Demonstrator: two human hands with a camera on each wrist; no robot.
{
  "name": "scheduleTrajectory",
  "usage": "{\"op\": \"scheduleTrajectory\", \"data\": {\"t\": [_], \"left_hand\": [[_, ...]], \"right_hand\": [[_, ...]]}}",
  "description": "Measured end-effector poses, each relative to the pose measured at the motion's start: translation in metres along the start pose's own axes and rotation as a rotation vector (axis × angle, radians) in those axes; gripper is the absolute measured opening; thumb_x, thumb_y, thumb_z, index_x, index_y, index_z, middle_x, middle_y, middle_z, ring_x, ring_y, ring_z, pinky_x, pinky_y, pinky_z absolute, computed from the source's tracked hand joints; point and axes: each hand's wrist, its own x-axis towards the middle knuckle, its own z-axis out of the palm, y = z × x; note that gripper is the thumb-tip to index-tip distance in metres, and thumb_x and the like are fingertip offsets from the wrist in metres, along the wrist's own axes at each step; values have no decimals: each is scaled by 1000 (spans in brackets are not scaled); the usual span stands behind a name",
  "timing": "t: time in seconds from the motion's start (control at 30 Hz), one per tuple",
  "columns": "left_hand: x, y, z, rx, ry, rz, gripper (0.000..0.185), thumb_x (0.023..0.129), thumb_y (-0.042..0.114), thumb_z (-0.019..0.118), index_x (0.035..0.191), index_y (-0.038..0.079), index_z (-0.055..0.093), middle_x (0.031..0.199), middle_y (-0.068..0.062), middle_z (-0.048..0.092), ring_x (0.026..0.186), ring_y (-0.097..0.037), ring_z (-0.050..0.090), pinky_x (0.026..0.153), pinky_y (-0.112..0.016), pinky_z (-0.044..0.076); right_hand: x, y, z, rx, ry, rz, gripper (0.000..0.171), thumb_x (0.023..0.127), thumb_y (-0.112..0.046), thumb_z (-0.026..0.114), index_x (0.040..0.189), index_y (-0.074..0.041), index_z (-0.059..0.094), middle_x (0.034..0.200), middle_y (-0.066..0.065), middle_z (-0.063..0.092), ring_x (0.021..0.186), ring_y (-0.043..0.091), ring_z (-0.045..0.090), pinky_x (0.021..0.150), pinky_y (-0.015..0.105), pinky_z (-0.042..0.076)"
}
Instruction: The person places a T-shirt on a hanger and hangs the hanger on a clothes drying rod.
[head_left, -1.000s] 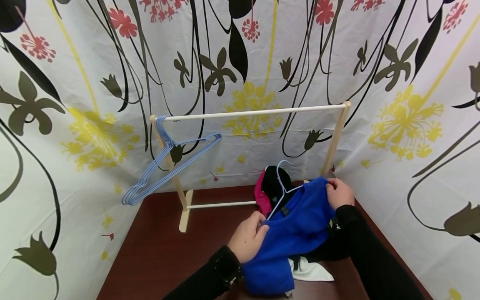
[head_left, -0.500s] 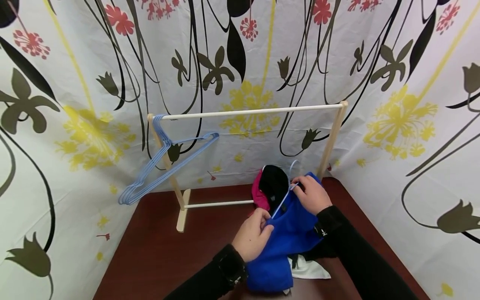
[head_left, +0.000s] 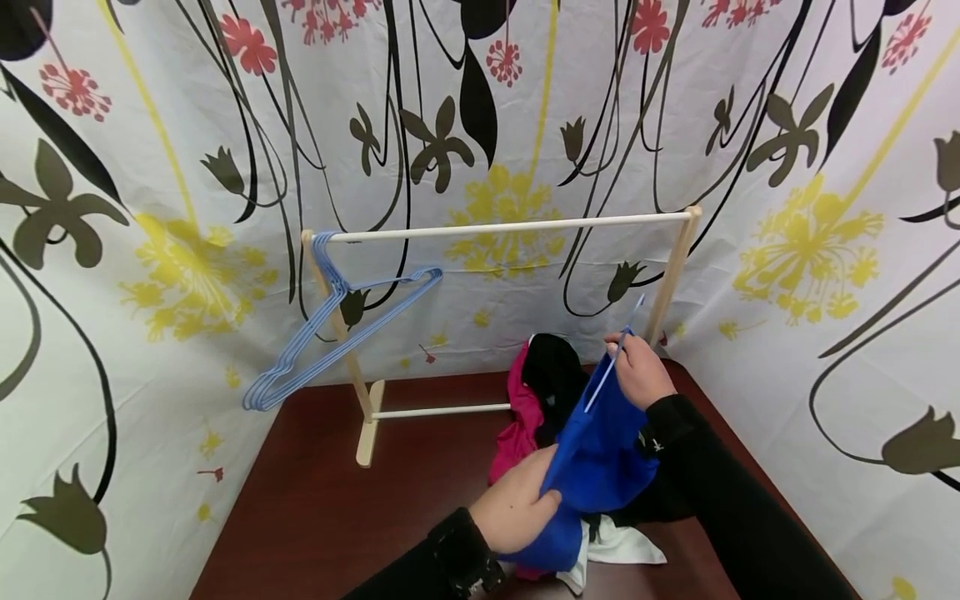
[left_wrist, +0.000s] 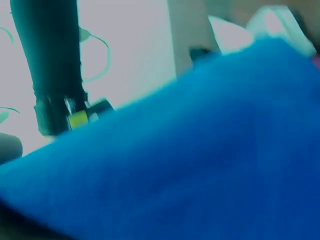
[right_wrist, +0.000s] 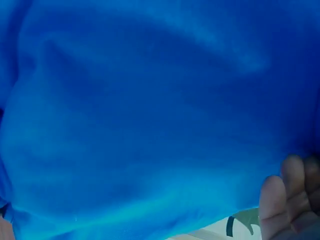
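Note:
A blue top [head_left: 603, 458] hangs from a light-blue hanger [head_left: 602, 379] in front of the rack's right end. At the hanger's neck, below the hook, my right hand [head_left: 643, 372] pinches it. My left hand [head_left: 516, 504], lower and to the left, grips the edge of the blue cloth between thumb and fingers. Much of the hanger is hidden by the fabric. Blurred blue cloth [left_wrist: 190, 150] fills much of the left wrist view. In the right wrist view, the top [right_wrist: 150, 115] covers nearly everything, with fingers [right_wrist: 274, 202] at lower right.
A wooden rack [head_left: 510, 226] with a white top bar stands on the dark red table [head_left: 300, 500]. Several blue hangers [head_left: 300, 337] hang at its left end. Pink cloth [head_left: 517, 446], black cloth [head_left: 551, 379] and white cloth [head_left: 626, 546] lie under and behind the top.
My right hand has gone from the top's right shoulder to the hanger's neck and lifted it up and right. My left hand has slid down the cloth; the top now hangs turned edge-on.

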Motion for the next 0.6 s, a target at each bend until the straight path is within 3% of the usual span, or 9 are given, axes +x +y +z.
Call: {"op": "scheduleTrajectory", "data": {"t": [0.13, 0.33, 0.4, 0.5, 0.6], "left_hand": [[4, 10, 5, -101, -63, 51, 60, 108, 26, 44, 162, 30, 16, 156, 2, 41, 135, -13, 45, 108, -51, 40], [21, 25, 11, -121, -12, 45, 60, 109, 27, 42, 162, 25, 15, 153, -1, 46, 132, -13, 50, 106, -46, 43], [28, 32, 13, -119, 5, 62, 61, 109, 25, 43, 162, 24, 14, 152, -2, 47, 131, -12, 50, 106, -43, 43], [39, 42, 14, -95, 11, 97, 63, 109, 25, 42, 163, 23, 10, 153, -4, 45, 132, -11, 48, 108, -39, 41], [49, 54, 14, -40, 22, 108, 65, 109, 27, 42, 163, 19, 7, 156, -5, 41, 134, -10, 46, 109, -35, 40]], "right_hand": [[4, -6, -8, 58, -41, 57, 47, 112, -25, 34, 145, 7, 45, 146, 31, 44, 138, 46, 37, 112, 56, 29], [10, -23, -21, 260, -145, 205, 59, 112, -33, 30, 159, 1, 20, 158, 30, 26, 135, 46, 41, 93, 51, 52], [12, -29, -26, 294, -155, 215, 59, 112, -35, 30, 159, -2, 20, 158, 30, 27, 132, 47, 44, 88, 49, 55], [17, -36, -35, 312, -140, 210, 61, 111, -40, 29, 162, -8, 15, 159, 28, 25, 132, 48, 45, 92, 51, 51], [24, -41, -44, 350, -124, 196, 62, 111, -41, 28, 164, -16, 7, 164, 24, 17, 136, 48, 41, 105, 54, 41]]}}
